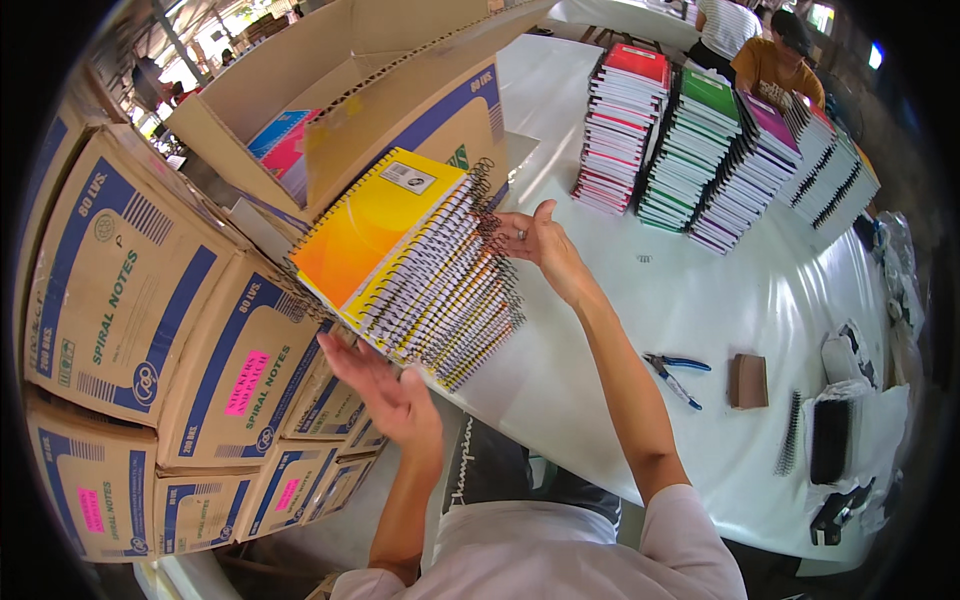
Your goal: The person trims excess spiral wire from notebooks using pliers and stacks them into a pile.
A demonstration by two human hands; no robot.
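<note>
A tall stack of spiral notebooks (440, 290) with a yellow-orange top cover stands at the table's left edge, beside an open carton. Its wire coils face right and toward me, and the layers lean unevenly. My left hand (385, 395) is at the near left side of the stack, fingers stretched out and thumb apart; whether it touches the books I cannot tell. At the stack's right side is my right hand (540, 245), its fingers extended toward the coils and its thumb raised. Some of those fingertips are hidden behind the wires. Neither hand grips anything.
The open carton (400, 120) holds blue and pink notebooks (280, 140). Closed cartons (130, 270) are piled at left. Notebook stacks (620, 130) line the table's far side. Pliers (675, 375), a brown block (748, 381) and loose coils (790, 435) lie right. A person (780, 75) sits beyond.
</note>
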